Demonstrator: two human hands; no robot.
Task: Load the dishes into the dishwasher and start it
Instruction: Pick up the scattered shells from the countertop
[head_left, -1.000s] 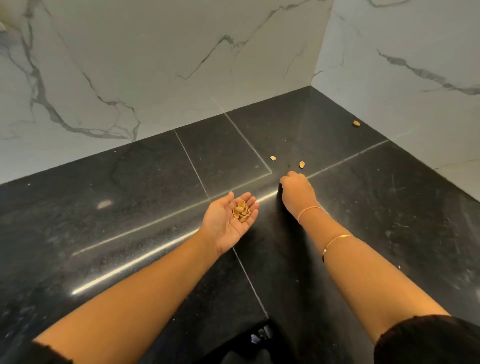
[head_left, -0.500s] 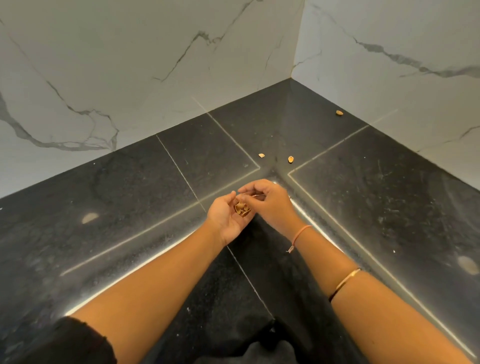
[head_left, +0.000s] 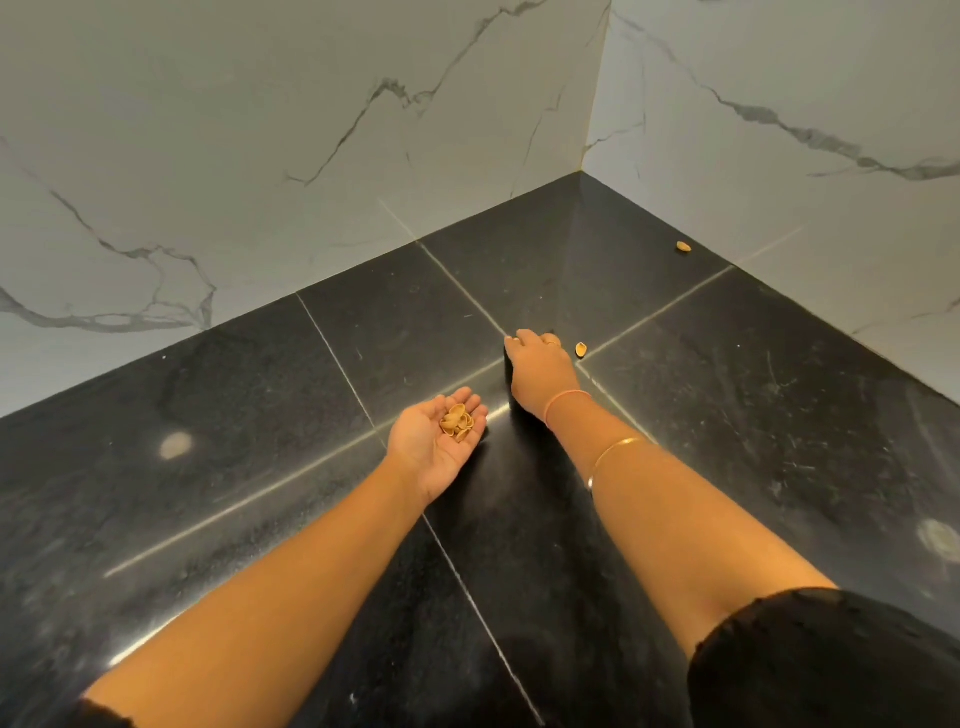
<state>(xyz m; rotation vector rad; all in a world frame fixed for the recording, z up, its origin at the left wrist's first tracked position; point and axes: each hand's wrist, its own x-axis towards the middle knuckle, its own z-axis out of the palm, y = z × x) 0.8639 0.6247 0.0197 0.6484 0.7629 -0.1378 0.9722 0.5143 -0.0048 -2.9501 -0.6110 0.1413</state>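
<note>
- My left hand (head_left: 434, 441) lies palm up with its fingers relaxed and slightly cupped, low over the black counter (head_left: 234, 441).
- A small heap of pistachio shells (head_left: 457, 422) sits in that palm, near the base of the fingers.
- My right hand (head_left: 537, 366) is ahead of the left and a little to its right, palm down, with its fingertips (head_left: 511, 340) bent onto the counter.
- I cannot tell whether those fingertips pinch anything; what lies under them is hidden.
- One loose shell (head_left: 581, 349) lies on the counter just beside the right hand, on its outer side, apart from the knuckles.
- A second loose shell (head_left: 683, 247) lies well beyond the right hand, near the foot of the wall on that side.
- The right hand wears a ring (head_left: 550, 341). A pink band (head_left: 566, 397) circles its wrist and a gold bangle (head_left: 615, 449) sits further up the forearm.
- A black sleeve (head_left: 831, 660) covers the right upper arm.
- White marble walls (head_left: 260, 130) with grey veins meet in a corner beyond both hands.
- From this view I cannot tell where the dishes and the dishwasher are.
</note>
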